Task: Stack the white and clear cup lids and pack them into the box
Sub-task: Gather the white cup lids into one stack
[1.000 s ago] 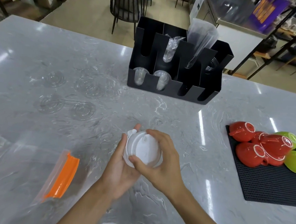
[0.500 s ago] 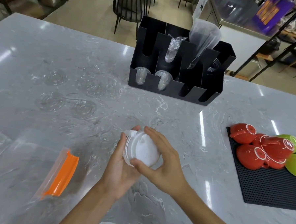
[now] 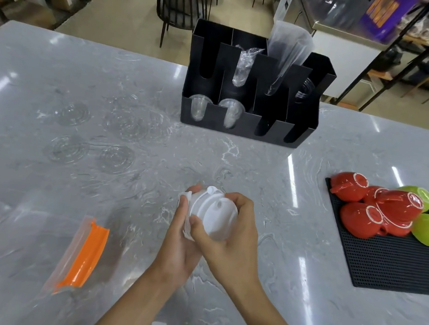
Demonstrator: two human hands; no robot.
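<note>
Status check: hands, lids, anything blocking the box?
Both hands, left and right, grip white lid stack. Clear lids loose on counter. Black box unobstructed.

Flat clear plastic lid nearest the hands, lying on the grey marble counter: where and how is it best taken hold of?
Probably at its thin outer rim, from above. The flat clear plastic lid lies flush on the grey marble counter, apart from its neighbours, so fingertips would likely pinch or lift an edge; its ridged centre offers nothing to grip.

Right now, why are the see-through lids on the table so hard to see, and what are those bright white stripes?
Head view: the clear lids show only faint rings against the grey marble table; the white stripes are ceiling-light glare; the white lids stand out clearly.
</note>
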